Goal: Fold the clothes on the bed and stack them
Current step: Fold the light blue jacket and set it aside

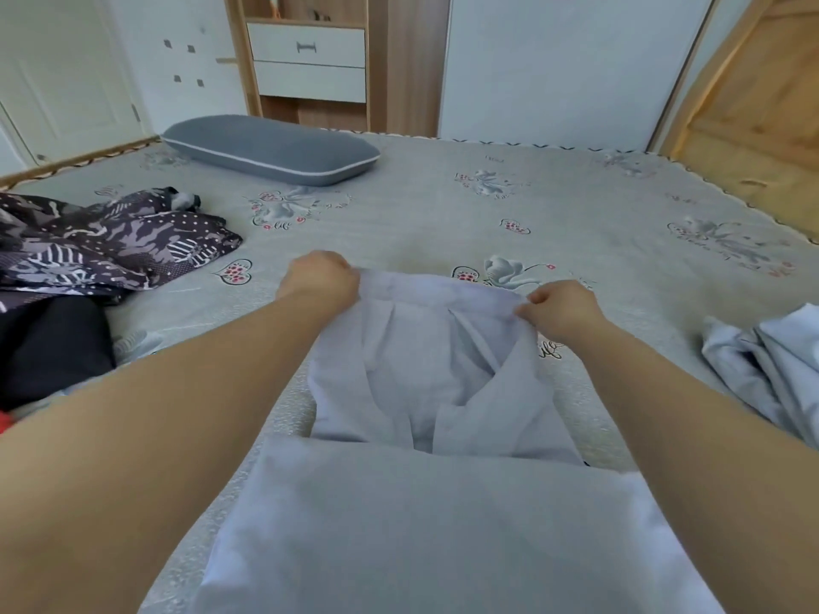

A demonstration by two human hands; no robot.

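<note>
Near the bed's (443, 206) front edge, the left hand (321, 277) and right hand (560, 310) pinched the far corners of a pale shirt (425, 374), judged light, limp and best gripped at corners.

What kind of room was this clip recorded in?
Most likely a bedroom at home. A wide bed with a flowered cover fills the view, a grey pillow lies at its far side, and a wooden cabinet with drawers stands against the wall behind.
</note>
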